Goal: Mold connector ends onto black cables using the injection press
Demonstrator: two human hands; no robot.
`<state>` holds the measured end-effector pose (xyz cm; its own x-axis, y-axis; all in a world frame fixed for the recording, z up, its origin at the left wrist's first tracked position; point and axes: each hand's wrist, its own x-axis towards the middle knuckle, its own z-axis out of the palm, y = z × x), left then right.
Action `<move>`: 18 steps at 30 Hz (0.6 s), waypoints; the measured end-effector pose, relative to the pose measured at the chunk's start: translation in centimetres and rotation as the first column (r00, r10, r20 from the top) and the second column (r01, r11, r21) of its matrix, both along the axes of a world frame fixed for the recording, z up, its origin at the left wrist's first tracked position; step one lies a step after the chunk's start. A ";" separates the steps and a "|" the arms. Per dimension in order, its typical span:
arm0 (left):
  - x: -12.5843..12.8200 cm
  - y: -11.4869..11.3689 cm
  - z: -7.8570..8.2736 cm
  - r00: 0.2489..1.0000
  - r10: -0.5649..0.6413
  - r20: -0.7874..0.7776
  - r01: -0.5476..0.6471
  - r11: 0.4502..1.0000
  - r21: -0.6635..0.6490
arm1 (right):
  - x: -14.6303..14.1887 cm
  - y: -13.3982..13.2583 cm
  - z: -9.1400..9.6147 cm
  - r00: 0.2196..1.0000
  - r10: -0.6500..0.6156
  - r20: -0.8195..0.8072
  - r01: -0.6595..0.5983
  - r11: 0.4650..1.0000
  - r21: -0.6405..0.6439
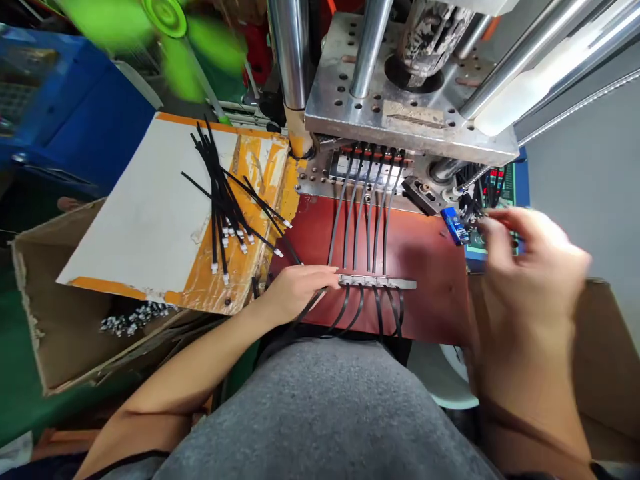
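Note:
My left hand (295,290) is at the left end of a slotted metal bar (407,285), its fingers held together and covering that end. Several black cables (356,233) run from the press down to the bar, and their lower lengths curve toward my lap. The leftmost cable passes by my left fingers. On the right, my right hand (530,250) is blurred, thumb and forefinger pinched beside a heap of small metallic parts (470,215). What lies between those fingertips is too small to make out. A blue block (454,225) sits just left of them.
A press with a thick metal plate (410,120) stands ahead over a mold (370,170). Loose black cables with white ends (220,193) lie on a board (145,200) at left, above a cardboard box (65,320). A green fan (165,17) spins behind.

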<state>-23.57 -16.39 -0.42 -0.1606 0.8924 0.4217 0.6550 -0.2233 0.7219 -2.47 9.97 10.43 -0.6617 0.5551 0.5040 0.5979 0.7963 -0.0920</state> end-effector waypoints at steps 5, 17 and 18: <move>1.1 1.4 -0.2 0.999 0.036 -0.027 -0.039 0.992 -0.124 | 7.8 -0.5 2.2 0.935 -0.112 0.337 0.197 0.953 -0.231; 0.5 2.3 3.4 0.937 -0.084 -0.339 -0.053 0.925 -0.376 | -11.7 11.4 -5.3 0.971 0.150 0.186 -0.104 0.966 -0.238; 0.7 2.3 3.4 0.939 -0.086 -0.332 -0.047 0.926 -0.373 | -12.9 12.7 -5.9 0.971 0.141 0.192 -0.086 0.960 -0.266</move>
